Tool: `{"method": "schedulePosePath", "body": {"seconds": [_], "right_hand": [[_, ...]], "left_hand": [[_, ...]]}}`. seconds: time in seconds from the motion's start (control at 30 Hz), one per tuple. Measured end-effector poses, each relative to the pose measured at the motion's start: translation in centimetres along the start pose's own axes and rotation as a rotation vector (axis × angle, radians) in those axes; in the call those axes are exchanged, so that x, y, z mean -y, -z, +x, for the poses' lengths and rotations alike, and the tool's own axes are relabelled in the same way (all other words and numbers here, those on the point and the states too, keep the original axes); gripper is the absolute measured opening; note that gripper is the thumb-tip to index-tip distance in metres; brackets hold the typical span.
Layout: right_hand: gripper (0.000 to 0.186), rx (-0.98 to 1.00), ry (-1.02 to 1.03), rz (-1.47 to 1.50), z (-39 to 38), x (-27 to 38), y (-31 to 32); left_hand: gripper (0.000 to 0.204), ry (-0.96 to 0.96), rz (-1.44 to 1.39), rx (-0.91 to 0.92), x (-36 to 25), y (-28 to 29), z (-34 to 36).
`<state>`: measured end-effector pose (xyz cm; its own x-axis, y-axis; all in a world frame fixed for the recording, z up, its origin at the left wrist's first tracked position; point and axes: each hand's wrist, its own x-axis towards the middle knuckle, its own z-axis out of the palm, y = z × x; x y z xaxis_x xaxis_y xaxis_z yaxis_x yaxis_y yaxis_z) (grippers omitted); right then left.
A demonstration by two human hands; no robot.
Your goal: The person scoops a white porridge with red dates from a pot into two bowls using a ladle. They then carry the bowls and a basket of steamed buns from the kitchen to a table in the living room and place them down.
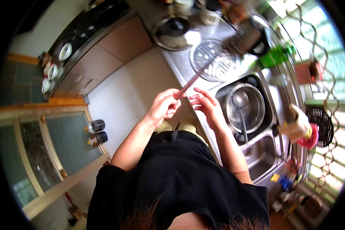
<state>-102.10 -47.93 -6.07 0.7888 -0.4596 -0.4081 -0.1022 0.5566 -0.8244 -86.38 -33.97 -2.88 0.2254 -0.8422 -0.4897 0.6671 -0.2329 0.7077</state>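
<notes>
The left hand [164, 107] has its grip wrapped around a long reddish-brown stick [191, 81] that points far and to the right, and the stick's far end is too blurry to make out over a round plate [203, 57] full of holes on the shiny metal desk [176, 61]. The right hand [207, 105] is just to the right of the stick, with its fingers bent softly and its grip loose and empty. To the right, a metal pot [258, 105] with a ladle [240, 99] in it sits in the sink [267, 86], and farther off are a kettle [249, 35] and a green bottle [274, 57].
</notes>
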Motion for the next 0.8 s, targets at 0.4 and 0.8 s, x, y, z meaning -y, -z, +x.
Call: {"method": "schedulePosePath", "body": {"seconds": [0.4, 0.8], "right_hand": [[0.020, 0.459, 0.372, -0.577, 14.6, -3.7, -30.1], [0.020, 0.688, 0.290, -0.747, 26.3, -9.1, -52.8]], "left_hand": [[0.036, -0.394, -0.695, -0.377, -5.6, 21.8, -8.3], [0.036, -0.621, -0.922, -0.573, -12.4, 42.2, -11.7]]}}
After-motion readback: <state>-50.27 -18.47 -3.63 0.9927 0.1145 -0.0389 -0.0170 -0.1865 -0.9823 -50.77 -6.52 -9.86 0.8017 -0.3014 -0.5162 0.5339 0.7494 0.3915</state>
